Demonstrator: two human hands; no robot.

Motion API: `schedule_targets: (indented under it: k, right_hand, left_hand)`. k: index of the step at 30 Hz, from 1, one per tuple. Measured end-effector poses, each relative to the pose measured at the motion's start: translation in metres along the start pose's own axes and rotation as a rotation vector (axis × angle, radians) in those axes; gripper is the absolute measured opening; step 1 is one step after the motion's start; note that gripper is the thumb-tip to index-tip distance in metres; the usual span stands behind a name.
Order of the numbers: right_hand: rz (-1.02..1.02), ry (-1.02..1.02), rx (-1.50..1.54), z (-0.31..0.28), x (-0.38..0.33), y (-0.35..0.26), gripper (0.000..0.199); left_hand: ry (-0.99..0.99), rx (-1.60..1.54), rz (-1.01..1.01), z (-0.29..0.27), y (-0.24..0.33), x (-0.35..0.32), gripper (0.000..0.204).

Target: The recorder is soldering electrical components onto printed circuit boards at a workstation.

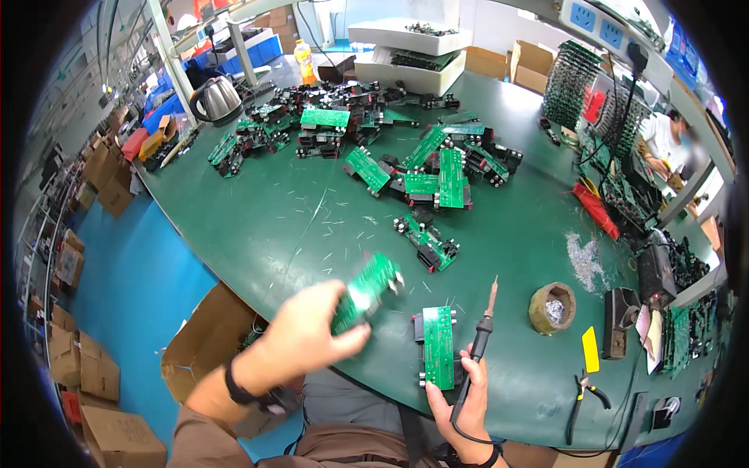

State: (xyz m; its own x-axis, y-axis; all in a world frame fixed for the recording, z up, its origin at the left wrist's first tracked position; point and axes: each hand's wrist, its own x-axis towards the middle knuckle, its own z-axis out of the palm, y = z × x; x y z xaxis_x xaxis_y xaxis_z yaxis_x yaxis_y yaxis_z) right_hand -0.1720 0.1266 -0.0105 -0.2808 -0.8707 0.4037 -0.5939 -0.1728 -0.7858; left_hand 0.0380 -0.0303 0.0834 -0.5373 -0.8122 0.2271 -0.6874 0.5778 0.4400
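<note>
My left hand grips a green circuit board by its near end, above the front of the table; both board and fingers are slightly blurred. In my right hand is a soldering iron, its tip pointing up and away from me. The thumb of that hand lies at the near end of a second circuit board, flat with its green side up. Farther off, a single board with black and red parts rests component side up. Beyond it spreads a heap of similar boards.
To the right stand a round pot of silvery scraps, a dark holder, a yellow strip and pliers. Clipped wire bits litter the table. A steel kettle sits far left; a cardboard box is below the edge.
</note>
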Motion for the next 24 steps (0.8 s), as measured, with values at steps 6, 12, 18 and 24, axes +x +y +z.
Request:
schedule_targets:
  k: [6,12,18,24]
  right_hand:
    - [0.003,-0.06,-0.014,0.002,-0.002,0.002,0.07]
    - [0.056,-0.041,0.004,0.003,-0.005,0.001,0.069]
    - [0.034,-0.045,-0.024,0.003,-0.004,0.004,0.06]
    - [0.057,-0.085,-0.022,0.003,-0.004,0.003,0.058]
  left_hand:
    - [0.153,0.184,-0.019,0.059,0.015,-0.044,0.072]
    - [0.07,0.022,0.067,0.059,0.019,-0.063,0.064]
    - [0.072,-0.124,0.183,0.069,0.019,-0.079,0.051]
    - [0.205,-0.27,0.224,0.058,-0.007,-0.071,0.049]
